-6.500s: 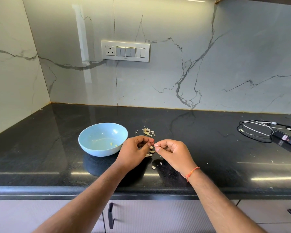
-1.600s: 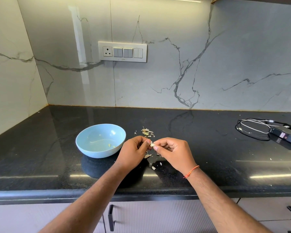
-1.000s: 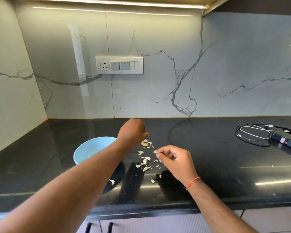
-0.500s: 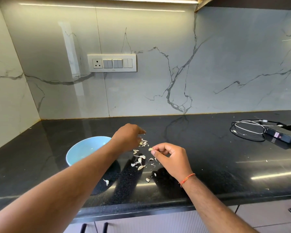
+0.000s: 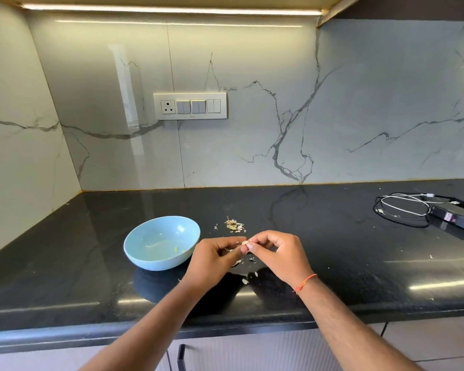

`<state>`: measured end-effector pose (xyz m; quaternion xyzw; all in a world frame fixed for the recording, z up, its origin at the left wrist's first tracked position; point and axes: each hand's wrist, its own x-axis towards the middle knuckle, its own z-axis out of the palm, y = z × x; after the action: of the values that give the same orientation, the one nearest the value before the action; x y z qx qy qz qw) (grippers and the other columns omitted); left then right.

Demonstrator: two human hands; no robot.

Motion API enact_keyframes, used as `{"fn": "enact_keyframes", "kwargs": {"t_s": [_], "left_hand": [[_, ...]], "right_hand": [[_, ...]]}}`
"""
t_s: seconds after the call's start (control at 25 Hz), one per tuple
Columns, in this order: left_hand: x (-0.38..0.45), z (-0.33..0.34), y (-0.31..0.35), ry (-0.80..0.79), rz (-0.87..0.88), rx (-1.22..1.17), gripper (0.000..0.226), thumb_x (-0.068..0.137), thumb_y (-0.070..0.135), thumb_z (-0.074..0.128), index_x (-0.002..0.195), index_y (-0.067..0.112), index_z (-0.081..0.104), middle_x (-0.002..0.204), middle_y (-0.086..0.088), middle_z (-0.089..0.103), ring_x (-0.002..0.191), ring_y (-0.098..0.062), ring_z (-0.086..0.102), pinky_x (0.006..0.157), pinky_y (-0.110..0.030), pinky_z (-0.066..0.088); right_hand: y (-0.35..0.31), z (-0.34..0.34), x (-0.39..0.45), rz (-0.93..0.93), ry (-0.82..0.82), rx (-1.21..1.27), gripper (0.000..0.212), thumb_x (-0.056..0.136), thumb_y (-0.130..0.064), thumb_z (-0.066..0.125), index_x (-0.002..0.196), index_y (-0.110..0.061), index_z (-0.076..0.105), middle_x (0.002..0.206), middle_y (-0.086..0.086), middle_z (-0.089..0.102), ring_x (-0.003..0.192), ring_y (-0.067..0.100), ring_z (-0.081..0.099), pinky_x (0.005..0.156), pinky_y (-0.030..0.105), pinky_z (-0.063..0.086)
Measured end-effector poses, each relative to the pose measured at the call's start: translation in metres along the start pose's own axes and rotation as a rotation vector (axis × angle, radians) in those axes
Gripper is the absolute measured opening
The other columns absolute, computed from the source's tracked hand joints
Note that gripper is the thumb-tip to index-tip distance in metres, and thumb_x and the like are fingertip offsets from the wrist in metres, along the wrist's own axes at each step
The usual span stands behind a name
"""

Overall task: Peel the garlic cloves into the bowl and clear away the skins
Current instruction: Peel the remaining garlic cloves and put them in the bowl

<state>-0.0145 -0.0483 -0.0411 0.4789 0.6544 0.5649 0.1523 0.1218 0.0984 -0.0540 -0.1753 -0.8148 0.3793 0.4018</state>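
Observation:
A light blue bowl [image 5: 134,250] sits on the black counter, left of my hands, with a few small pale bits inside. My left hand [image 5: 212,259] and my right hand [image 5: 277,254] meet just right of the bowl, and both pinch a small pale garlic clove [image 5: 244,242] between their fingertips. A little pile of garlic skins [image 5: 233,226] lies just behind my hands. More skin flakes [image 5: 244,281] are scattered on the counter under and between my hands.
The black counter [image 5: 332,236] runs to a marble-look wall behind and on the left. At the far right lie a coiled cable [image 5: 402,210] and a black power adapter [image 5: 456,219]. A switch plate [image 5: 190,106] is on the back wall.
My left hand reached back to the skin pile half a second to a second ago; now it has returned and both hands pinch the clove together again beside the bowl.

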Motion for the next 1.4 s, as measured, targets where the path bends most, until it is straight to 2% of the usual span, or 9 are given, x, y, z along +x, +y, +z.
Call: {"fn": "enact_keyframes", "kwargs": {"t_s": [0.12,0.32,0.44,0.6,0.76,0.92,1.0,1.28,1.4], "left_hand": [[0.002,0.0,-0.008,0.036,-0.026,-0.055,0.015,0.095,0.019,0.081,0.105,0.03,0.085,0.086,0.014,0.084,0.061,0.007,0.062,0.065,-0.014,0.052],[0.004,-0.001,-0.017,0.024,-0.04,-0.091,0.014,0.1,0.017,0.075,0.109,0.016,0.086,0.077,0.011,0.077,0.059,-0.002,0.052,0.064,-0.02,0.051],[0.004,-0.004,-0.019,-0.046,-0.04,-0.133,0.017,0.102,0.016,0.072,0.111,0.011,0.085,0.074,0.017,0.075,0.062,0.0,0.052,0.065,-0.017,0.049],[0.005,-0.008,-0.018,-0.12,-0.049,-0.183,0.019,0.104,0.02,0.068,0.108,0.014,0.086,0.092,0.006,0.081,0.075,-0.004,0.06,0.069,-0.018,0.051],[0.005,-0.008,-0.02,-0.129,-0.07,-0.208,0.02,0.105,0.022,0.068,0.106,0.013,0.085,0.094,0.002,0.081,0.078,-0.006,0.061,0.071,-0.019,0.052],[0.006,0.001,-0.022,-0.018,-0.093,-0.136,0.016,0.103,0.02,0.072,0.095,0.013,0.084,0.082,0.004,0.079,0.067,-0.003,0.061,0.07,-0.02,0.054],[0.006,0.003,-0.022,0.008,-0.099,-0.117,0.015,0.102,0.021,0.072,0.094,0.015,0.083,0.082,0.002,0.079,0.067,-0.002,0.063,0.071,-0.019,0.055],[0.007,0.002,-0.025,-0.02,-0.092,-0.051,0.019,0.104,0.027,0.068,0.095,0.016,0.081,0.091,-0.012,0.081,0.077,-0.011,0.068,0.085,-0.044,0.062],[0.008,0.002,-0.026,-0.016,-0.095,-0.059,0.02,0.104,0.027,0.068,0.093,0.015,0.08,0.091,-0.015,0.08,0.076,-0.012,0.068,0.086,-0.045,0.062]], "right_hand": [[0.002,0.0,0.0,0.006,-0.03,0.012,0.005,0.088,-0.021,0.086,0.087,-0.025,0.085,0.084,-0.013,0.082,0.077,0.008,0.077,0.072,0.025,0.062],[-0.001,-0.001,0.0,0.067,-0.103,0.127,0.006,0.091,-0.018,0.083,0.089,-0.022,0.086,0.081,-0.005,0.083,0.073,0.009,0.076,0.063,0.017,0.053],[-0.005,-0.002,0.0,0.115,-0.156,0.193,0.016,0.096,-0.014,0.078,0.088,-0.026,0.085,0.084,-0.002,0.083,0.077,0.01,0.077,0.059,0.019,0.053],[-0.006,-0.006,0.001,0.133,-0.202,0.237,0.02,0.099,-0.009,0.072,0.09,-0.02,0.085,0.087,0.001,0.083,0.078,0.01,0.074,0.055,0.022,0.049],[-0.003,-0.005,0.003,0.121,-0.215,0.258,0.018,0.1,-0.005,0.071,0.089,-0.014,0.083,0.081,0.0,0.08,0.075,0.008,0.07,0.056,0.019,0.047],[0.0,0.0,0.001,-0.066,-0.135,-0.049,0.014,0.097,-0.01,0.073,0.085,-0.017,0.074,0.083,-0.008,0.073,0.076,0.009,0.065,0.072,0.015,0.048],[-0.001,0.003,0.0,-0.173,-0.097,-0.151,0.014,0.096,-0.01,0.073,0.084,-0.017,0.071,0.084,-0.008,0.069,0.078,0.012,0.064,0.072,0.012,0.046],[0.003,0.006,-0.001,-0.271,-0.036,-0.273,0.009,0.098,-0.017,0.072,0.09,-0.022,0.071,0.088,-0.014,0.067,0.08,0.011,0.064,0.069,0.029,0.054],[0.002,0.005,-0.001,-0.283,-0.063,-0.271,0.009,0.098,-0.016,0.072,0.091,-0.021,0.071,0.089,-0.013,0.067,0.081,0.01,0.064,0.069,0.025,0.053]]}}
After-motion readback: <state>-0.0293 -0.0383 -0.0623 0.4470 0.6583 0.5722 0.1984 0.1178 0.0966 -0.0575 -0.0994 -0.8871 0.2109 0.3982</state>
